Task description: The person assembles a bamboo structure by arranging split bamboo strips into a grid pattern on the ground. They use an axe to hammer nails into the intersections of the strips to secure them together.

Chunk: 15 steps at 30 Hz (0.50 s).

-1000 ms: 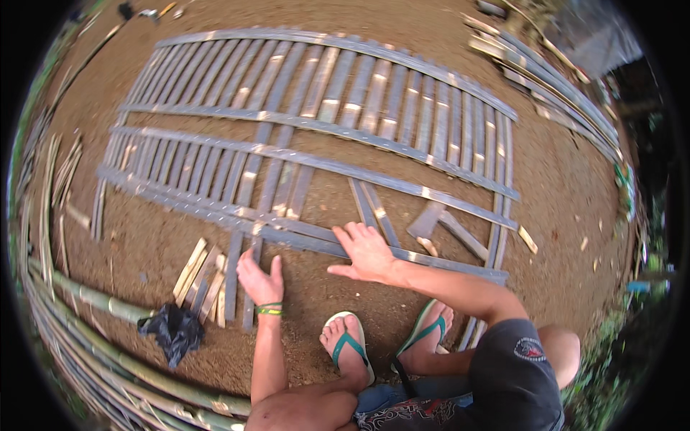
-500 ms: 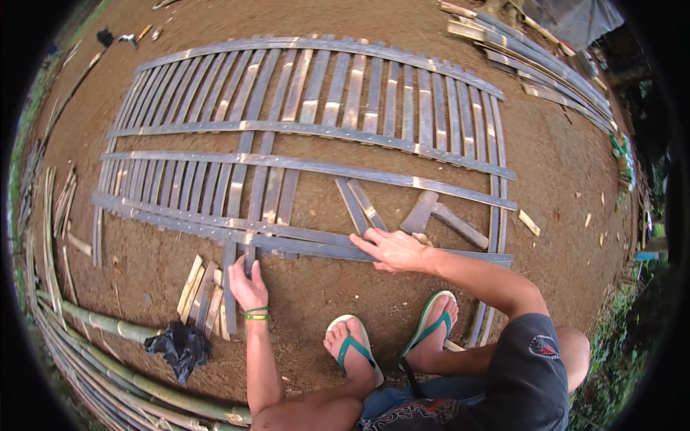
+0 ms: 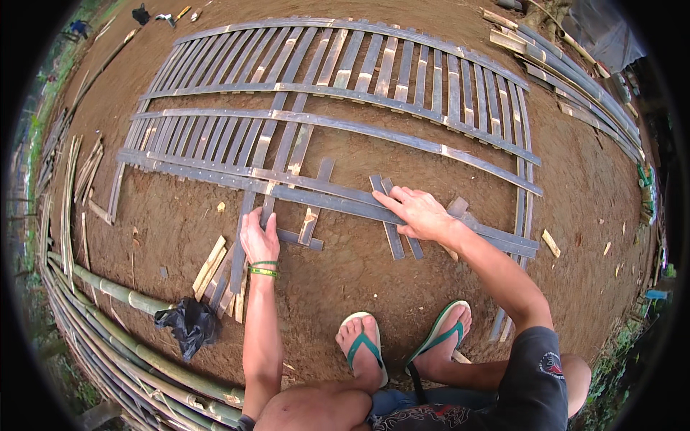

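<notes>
A long panel of dark flat bamboo strips (image 3: pixel 352 93) lies on bare earth, narrow slats fixed between lengthwise rails. My left hand (image 3: pixel 259 244), with green and yellow bands at the wrist, is closed round the near end of a cross slat (image 3: pixel 267 208). Farther right, my right hand (image 3: pixel 428 215) grips the near rail (image 3: pixel 330 201), fingers over its top and thumb at its near edge. Two loose slats (image 3: pixel 394 238) cross under the rail beside that hand. Another loose slat (image 3: pixel 302 238) lies to their left. An axe head (image 3: pixel 458 207) shows behind the rail; its handle is mostly hidden.
Short split pieces (image 3: pixel 210 264) and a black plastic bag (image 3: pixel 188 325) lie at left, beside long bamboo poles (image 3: pixel 144 366). Bamboo lengths (image 3: pixel 568 68) are stacked at far right. A wood chip (image 3: pixel 551 243) lies beyond the panel's right end. My sandalled feet (image 3: pixel 363 345) are close in front.
The panel has slid away from me over the ground, with both hands on it. Loose slats now poke out on its near side, and the rail covers more of the axe. My view has shifted.
</notes>
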Tool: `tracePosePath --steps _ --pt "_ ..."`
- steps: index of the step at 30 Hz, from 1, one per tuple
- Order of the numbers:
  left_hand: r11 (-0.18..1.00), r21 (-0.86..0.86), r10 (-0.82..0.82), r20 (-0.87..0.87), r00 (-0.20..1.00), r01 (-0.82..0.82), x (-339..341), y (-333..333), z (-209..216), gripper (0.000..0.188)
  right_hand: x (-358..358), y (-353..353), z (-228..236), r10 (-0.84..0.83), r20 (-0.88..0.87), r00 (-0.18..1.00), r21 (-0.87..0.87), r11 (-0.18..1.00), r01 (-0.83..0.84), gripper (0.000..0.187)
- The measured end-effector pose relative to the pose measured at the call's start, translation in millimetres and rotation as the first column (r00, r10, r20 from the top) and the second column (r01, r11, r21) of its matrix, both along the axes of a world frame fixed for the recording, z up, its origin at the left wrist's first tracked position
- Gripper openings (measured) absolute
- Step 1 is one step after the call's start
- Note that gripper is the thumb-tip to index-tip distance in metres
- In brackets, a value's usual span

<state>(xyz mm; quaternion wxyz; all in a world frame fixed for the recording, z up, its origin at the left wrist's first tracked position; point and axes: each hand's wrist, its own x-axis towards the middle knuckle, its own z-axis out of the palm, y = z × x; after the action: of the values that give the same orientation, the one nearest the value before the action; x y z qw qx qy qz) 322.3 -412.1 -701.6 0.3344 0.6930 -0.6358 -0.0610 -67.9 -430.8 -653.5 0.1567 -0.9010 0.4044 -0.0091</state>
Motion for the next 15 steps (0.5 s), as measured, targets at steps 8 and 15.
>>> tracePosePath --steps 8,15 --pt "0.997 0.075 -0.027 0.044 0.999 0.024 15 3 3 0.032 143 54 -29 -0.077 0.290 0.954 0.047 0.997 0.066 0.044" --pt "0.996 0.038 -0.086 0.134 0.987 0.082 21 5 -3 0.036 206 28 -55 -0.445 0.286 0.849 0.146 0.896 0.420 0.032"
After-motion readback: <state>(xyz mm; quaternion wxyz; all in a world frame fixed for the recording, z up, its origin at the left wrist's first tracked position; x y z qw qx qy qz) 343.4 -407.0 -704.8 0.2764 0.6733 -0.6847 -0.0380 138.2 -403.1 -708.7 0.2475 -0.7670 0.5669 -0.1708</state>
